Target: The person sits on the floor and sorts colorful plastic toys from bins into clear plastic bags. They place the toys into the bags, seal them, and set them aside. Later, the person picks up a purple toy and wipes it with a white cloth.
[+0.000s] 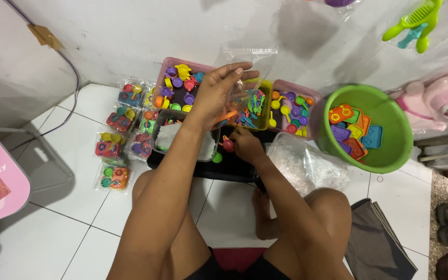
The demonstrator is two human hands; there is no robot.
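The person's left hand (219,91) is raised over the trays, its fingers pinched on the upper edge of a small clear plastic zip bag (249,72), which hangs open-mouthed and upright beneath the fingertips; some thin coloured toy pieces seem to lie in its lower part, though they blur with the tray behind. The right hand (245,145) sits lower and closer to the body, fingers closed on a small red toy cup (227,144), just below and slightly left of the bag's bottom edge and apart from it.

Judging from this, filling goes best if the left hand keeps the mouth spread and steady while the right brings the piece up and over the rim rather than against the bag's side, letting go only once it is inside.

Around the hands stand a pink plastic tray of small toy cups and spoons (182,83), a yellow-green tray of thin toy cutlery (257,106) and a second pink tray (291,109). Left of them lie filled clear packets of toys (117,145) on the white tiled floor (63,228). To the right are a heap of empty clear bags (307,163) and a green plastic bucket of flat square toy pieces (385,150).
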